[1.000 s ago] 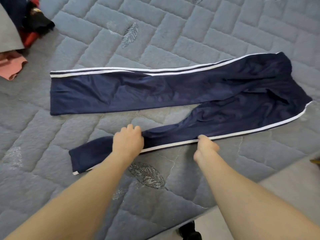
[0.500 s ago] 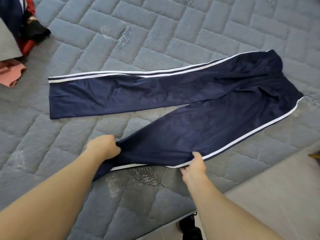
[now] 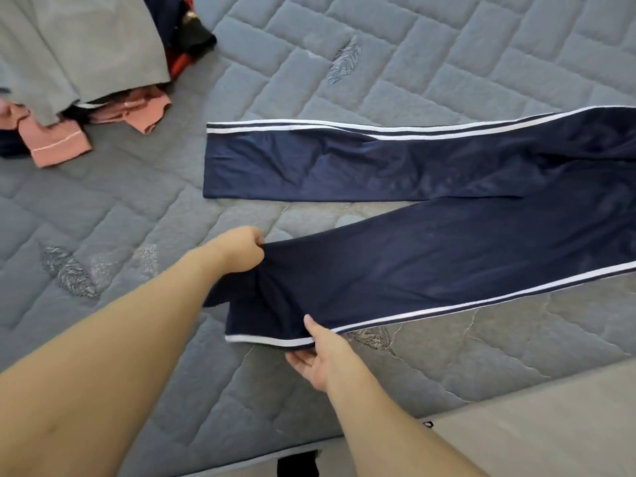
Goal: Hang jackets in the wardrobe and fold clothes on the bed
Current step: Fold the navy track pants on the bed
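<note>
While my left hand (image 3: 242,248) and right hand (image 3: 318,352) pinch its near leg's cuff, the trousers (image 3: 430,263) run rightward. Their far leg lies parallel, higher in frame.

One head-worn wide-angle view looks steeply down, close over the quilted mattress (image 3: 430,56); edges seem slightly bowed.

Between the two trouser legs (image 3: 395,166) a wedge of bare bed (image 3: 261,215) lies open just beyond the left hand (image 3: 241,249). To its left the quilt stays free until the heap of clothes (image 3: 86,63) far beyond. Below the right hand (image 3: 320,359), bare quilt runs to the bed's edge.
</note>
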